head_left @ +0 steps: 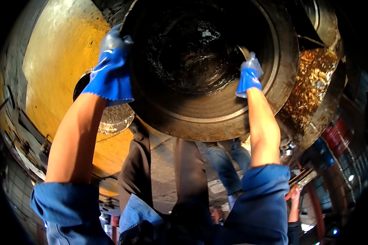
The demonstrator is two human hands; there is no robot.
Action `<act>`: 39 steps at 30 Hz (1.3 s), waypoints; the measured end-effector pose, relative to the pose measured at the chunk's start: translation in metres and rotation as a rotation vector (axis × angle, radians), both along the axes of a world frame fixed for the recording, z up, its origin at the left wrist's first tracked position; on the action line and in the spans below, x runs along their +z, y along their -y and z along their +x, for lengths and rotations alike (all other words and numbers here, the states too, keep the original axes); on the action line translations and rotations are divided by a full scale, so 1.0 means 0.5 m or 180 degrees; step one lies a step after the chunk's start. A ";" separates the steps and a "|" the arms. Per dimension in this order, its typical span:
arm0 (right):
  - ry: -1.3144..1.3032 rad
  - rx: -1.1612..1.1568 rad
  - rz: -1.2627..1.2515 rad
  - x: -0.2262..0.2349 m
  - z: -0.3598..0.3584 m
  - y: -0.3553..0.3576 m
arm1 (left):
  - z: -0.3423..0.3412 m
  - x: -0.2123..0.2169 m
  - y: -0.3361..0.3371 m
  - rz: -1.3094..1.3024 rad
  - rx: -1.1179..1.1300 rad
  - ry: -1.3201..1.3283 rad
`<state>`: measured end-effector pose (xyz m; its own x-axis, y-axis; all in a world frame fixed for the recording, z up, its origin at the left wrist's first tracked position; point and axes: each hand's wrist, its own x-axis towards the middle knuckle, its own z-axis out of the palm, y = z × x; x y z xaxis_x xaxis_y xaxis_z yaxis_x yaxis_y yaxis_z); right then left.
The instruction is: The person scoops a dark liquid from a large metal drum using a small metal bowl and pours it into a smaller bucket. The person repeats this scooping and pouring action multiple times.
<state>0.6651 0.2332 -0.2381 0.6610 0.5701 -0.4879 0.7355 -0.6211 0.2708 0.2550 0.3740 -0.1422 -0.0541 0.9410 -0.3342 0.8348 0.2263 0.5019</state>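
Observation:
A big round metal drum point(216, 110), dark and greasy inside, fills the upper middle of the view. My left hand point(110, 65), in a blue glove with grey fingertips, grips the drum's outer rim on the left. My right hand point(249, 73), in the same kind of glove, curls over the inner lip on the right side. A pale narrow piece point(243, 50) shows just above its fingers; I cannot tell what it is. Both forearms are bare, with blue sleeves rolled to the elbows.
A yellow curved surface point(57, 61) lies behind on the left, with a round grey metal disc point(115, 119) below my left hand. A rusty, oily part point(315, 81) sits at the right. Another person's legs in jeans point(227, 163) and dark trousers point(190, 171) stand beneath the drum.

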 end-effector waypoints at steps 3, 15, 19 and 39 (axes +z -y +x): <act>0.0142 -0.0582 0.0018 -0.058 0.014 0.016 | 0.001 -0.021 -0.006 0.0093 -0.0122 0.0144; -0.0751 -0.0371 -0.0623 -0.116 -0.117 0.111 | -0.010 -0.017 -0.008 -0.0044 -0.0234 -0.0180; -0.1064 0.0208 -0.0554 -0.177 -0.213 0.152 | 0.005 -0.021 -0.007 -0.0086 -0.0018 0.0001; -0.2940 0.0823 -0.0969 0.125 -0.251 -0.069 | 0.013 0.018 0.006 -0.0136 -0.0045 0.0288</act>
<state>0.5395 0.2675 -0.1756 -0.1763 0.4082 -0.8957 0.8400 -0.4121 -0.3531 0.2617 0.3709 -0.1334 -0.0089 0.9261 -0.3771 0.7898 0.2378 0.5654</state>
